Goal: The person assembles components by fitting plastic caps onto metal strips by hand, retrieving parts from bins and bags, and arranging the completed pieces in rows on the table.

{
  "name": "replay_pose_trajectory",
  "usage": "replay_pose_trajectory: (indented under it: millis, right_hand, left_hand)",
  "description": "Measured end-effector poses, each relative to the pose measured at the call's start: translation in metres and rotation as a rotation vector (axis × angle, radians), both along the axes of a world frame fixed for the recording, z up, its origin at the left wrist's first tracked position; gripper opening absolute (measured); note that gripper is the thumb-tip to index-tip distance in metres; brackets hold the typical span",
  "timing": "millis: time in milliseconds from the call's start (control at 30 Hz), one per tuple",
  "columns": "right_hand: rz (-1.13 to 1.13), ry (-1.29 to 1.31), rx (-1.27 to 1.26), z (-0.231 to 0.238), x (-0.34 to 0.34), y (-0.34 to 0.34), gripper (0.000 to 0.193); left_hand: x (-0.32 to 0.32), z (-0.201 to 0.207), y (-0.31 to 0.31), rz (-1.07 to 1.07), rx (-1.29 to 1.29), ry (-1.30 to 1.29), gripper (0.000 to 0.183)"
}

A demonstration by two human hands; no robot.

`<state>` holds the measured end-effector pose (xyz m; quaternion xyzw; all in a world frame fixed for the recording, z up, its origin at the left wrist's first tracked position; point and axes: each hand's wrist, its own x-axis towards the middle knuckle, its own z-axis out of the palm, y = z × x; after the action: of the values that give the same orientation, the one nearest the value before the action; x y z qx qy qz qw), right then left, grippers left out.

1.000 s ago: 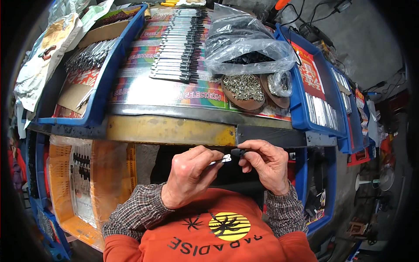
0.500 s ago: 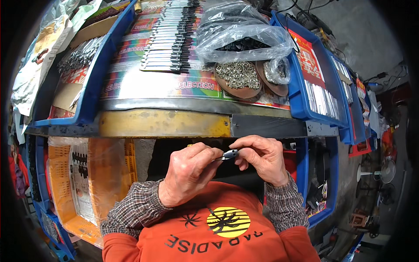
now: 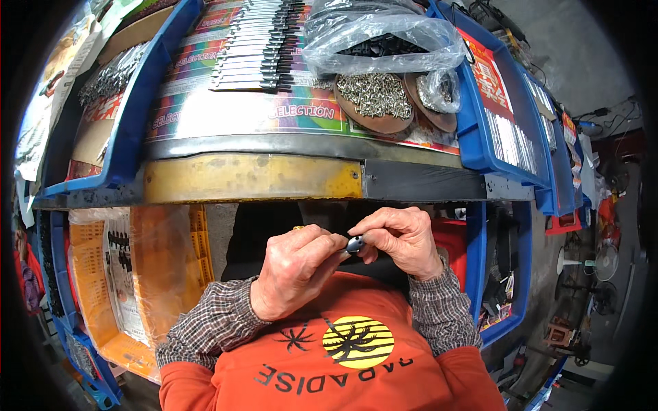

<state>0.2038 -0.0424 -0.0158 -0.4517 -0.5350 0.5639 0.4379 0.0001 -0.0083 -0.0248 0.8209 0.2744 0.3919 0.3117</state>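
Small dark-and-silver piece (image 3: 354, 244) is pinched right between the two hands, on the wearer's side of the brown dish (image 3: 380, 125) of little metal bits (using that dish as my landmark), out past the front edge of the desk (image 3: 253, 179) and held up off everything.

Left hand (image 3: 291, 267) has its thumb and fingers squeezed narrow on one end, right hand (image 3: 404, 240) has the other end in a fingertip pinch. So neither hand is really nearer, both are on it. Long axis looks to run roughly side to side, hand to hand, though so much is covered by fingers that I can't tell the exact tilt, or how far it goes into the left grip. There's at least one dark hole facing up.

Going outward: a second dish (image 3: 445, 123) sits just right of the landmark dish, and a clear plastic bag (image 3: 439, 55) of black parts is right behind it. Left and further back, a row of silver-and-black pieces (image 3: 247, 51) is lined up. Blue tray (image 3: 507, 171) with silver strips (image 3: 514, 140) is over to the right, orange crate (image 3: 159, 253) is left and lower, under desk level.
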Motion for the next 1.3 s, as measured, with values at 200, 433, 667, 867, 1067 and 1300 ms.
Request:
replay_pose_trajectory:
  millis: [200, 433, 667, 867, 1067, 1300]
  right_hand:
    - [0.046, -0.074, 0.099, -0.010, -0.002, -0.004, 0.015]
    - [0.085, -0.205, 0.120, -0.027, -0.002, -0.019, 0.025]
    - [0.042, -0.372, 0.261, -0.043, -0.010, -0.035, 0.027]
    - [-0.007, -0.421, 0.374, -0.053, -0.012, -0.036, 0.023]
    - [-0.049, -0.402, 0.341, -0.055, -0.015, -0.041, 0.021]
    - [0.002, -0.272, 0.220, -0.062, -0.010, -0.041, 0.020]
  left_hand:
    - [-0.001, -0.012, -0.007, -0.010, -0.031, -0.024, 0.021]
    - [-0.005, -0.026, -0.014, -0.032, -0.070, 0.010, 0.020]
    - [-0.005, -0.043, -0.025, -0.030, -0.132, -0.001, 0.024]
    - [-0.003, -0.047, -0.026, -0.025, -0.111, 0.012, 0.025]
    - [-0.001, -0.048, -0.028, -0.001, -0.084, 0.030, 0.024]
    - [-0.006, -0.052, -0.020, -0.106, -0.073, 0.088, 0.023]
